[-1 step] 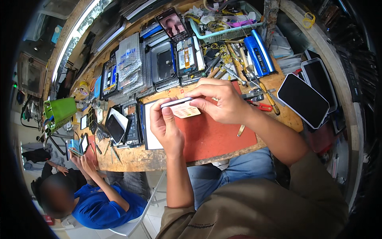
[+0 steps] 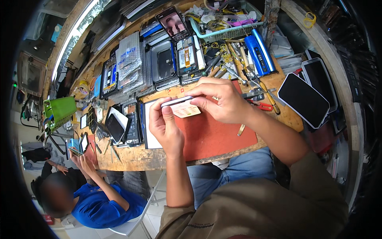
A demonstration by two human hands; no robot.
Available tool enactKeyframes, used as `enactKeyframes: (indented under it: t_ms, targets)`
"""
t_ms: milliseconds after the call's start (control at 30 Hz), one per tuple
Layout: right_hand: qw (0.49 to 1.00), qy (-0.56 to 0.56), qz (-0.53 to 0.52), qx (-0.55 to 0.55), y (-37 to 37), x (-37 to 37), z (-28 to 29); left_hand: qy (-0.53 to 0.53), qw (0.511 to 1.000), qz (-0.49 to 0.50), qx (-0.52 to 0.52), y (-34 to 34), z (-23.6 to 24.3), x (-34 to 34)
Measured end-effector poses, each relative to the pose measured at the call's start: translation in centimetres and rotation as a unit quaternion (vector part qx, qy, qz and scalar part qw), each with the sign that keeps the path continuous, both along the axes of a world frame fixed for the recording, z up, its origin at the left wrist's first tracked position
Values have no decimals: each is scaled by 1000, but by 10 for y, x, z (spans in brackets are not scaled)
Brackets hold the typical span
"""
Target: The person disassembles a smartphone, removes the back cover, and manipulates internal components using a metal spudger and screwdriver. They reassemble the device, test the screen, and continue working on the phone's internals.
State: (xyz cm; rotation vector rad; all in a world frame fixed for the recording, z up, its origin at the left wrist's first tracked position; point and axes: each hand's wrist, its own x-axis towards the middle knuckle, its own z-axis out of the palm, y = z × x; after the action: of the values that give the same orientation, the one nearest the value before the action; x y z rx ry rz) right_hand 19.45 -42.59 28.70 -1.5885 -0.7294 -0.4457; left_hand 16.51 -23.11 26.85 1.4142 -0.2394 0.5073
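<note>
Both hands hold a smartphone (image 2: 175, 102) nearly edge-on above a red work mat (image 2: 215, 137). Its pale side edge faces me, and its screen cannot be seen. My left hand (image 2: 165, 127) grips the left end, thumb in front and fingers behind. At the other end, my right hand (image 2: 223, 99) pinches it between thumb and bent fingers. A cream-coloured printed label or paper (image 2: 186, 111) shows just below the edge, against the phone; whether it is stuck on cannot be told.
Bubble-wrapped parts (image 2: 129, 59), opened devices and loose tools crowd the wooden bench (image 2: 135, 158). Along the back stand a propped phone (image 2: 172, 24), a teal basket (image 2: 223, 34) and a blue cylinder (image 2: 259, 53). Large phones (image 2: 304, 99) lie right. A co-worker in blue (image 2: 105, 205) sits left.
</note>
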Motion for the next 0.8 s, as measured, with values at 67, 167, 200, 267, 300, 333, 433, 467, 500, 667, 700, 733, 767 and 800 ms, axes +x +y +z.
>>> enactKeyframes:
  t_ms: [67,167,200,267,300,333,433,467,500,667,700,733,767,800]
  targets:
    - [1000,1,1,1,0,2,2,7,999,5,40,2,7,1]
    - [1000,-12,10,13,-2,3,3,34,999,-2,15,1,16,0]
    - [1000,-17,13,8,-3,4,3,34,999,7,8,1,17,0]
    - [999,-27,15,-5,-5,3,3,36,999,-10,-9,0,19,-3]
    - [999,-32,16,-12,-6,3,3,38,999,-3,-2,-1,19,-4]
    - [999,-37,17,-19,-6,2,2,35,999,-1,0,-1,19,-5]
    - [999,-37,11,-22,-6,1,2,28,1000,-2,-4,-3,19,-6]
    - [999,-41,11,-21,-5,1,2,30,999,-13,-3,-5,20,-6]
    - [999,-49,9,-10,-4,1,3,29,999,-21,-12,-6,22,-6]
    - [999,-42,-1,-14,-8,0,8,25,996,-14,90,-22,35,-8]
    - [999,-41,-7,-34,-12,0,10,19,992,-19,123,-26,37,-7]
    - [998,-34,-12,-58,-16,0,11,12,987,-25,160,-30,39,-5]
    - [997,-27,-14,-68,-19,1,12,15,984,-16,179,-33,40,-1]
    - [998,-10,-11,-57,-19,2,12,17,984,-16,179,-36,41,2]
